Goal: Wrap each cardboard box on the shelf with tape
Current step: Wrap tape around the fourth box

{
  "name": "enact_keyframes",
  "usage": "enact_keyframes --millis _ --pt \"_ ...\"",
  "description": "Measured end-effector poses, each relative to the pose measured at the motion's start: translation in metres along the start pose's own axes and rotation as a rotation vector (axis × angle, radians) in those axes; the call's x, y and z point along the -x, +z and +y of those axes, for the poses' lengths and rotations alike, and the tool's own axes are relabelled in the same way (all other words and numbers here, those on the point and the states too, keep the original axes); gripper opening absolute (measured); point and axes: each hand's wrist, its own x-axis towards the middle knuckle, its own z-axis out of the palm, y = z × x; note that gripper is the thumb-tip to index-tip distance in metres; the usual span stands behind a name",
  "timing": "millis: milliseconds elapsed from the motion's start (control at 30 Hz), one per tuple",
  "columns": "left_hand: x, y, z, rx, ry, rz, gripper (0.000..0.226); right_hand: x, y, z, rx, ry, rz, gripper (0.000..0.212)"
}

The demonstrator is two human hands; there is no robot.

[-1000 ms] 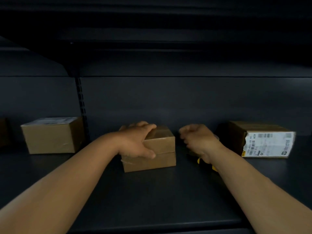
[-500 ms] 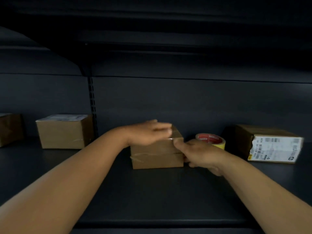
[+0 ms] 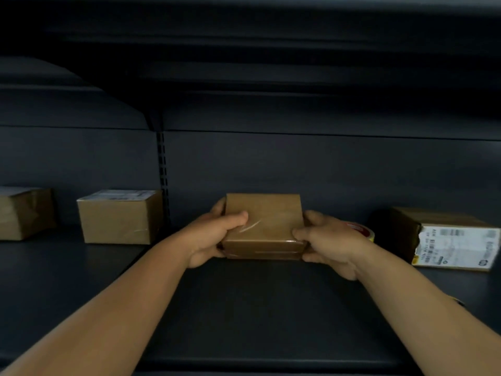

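- The box (image 3: 264, 223) sits between both hands, tilted with its top toward the camera.
- The left hand (image 3: 210, 236) grips its left side, thumb on top.
- The right hand (image 3: 329, 241) grips its right side.
- A tape roll (image 3: 363, 230) lies just behind the right hand, mostly hidden.
- Whether the box touches the shelf (image 3: 257, 308) is unclear.

Tape roll (image 3: 362, 229) mostly hidden behind right hand (image 3: 329, 240), far-left box (image 3: 24, 213) cut by the edge, right box's label (image 3: 458, 246) too blurred to read.
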Motion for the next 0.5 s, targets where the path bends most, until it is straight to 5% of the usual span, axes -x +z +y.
enact_keyframes --millis 200,500 --pt "-0.005 -0.008 -0.007 -0.407 0.17 0.0 0.118 -0.004 0.001 0.0 -0.128 -0.092 0.064 0.052" --pt "-0.016 -0.014 -0.012 -0.568 0.293 0.031 0.107 -0.011 0.005 0.005 -0.105 -0.158 0.073 0.097"
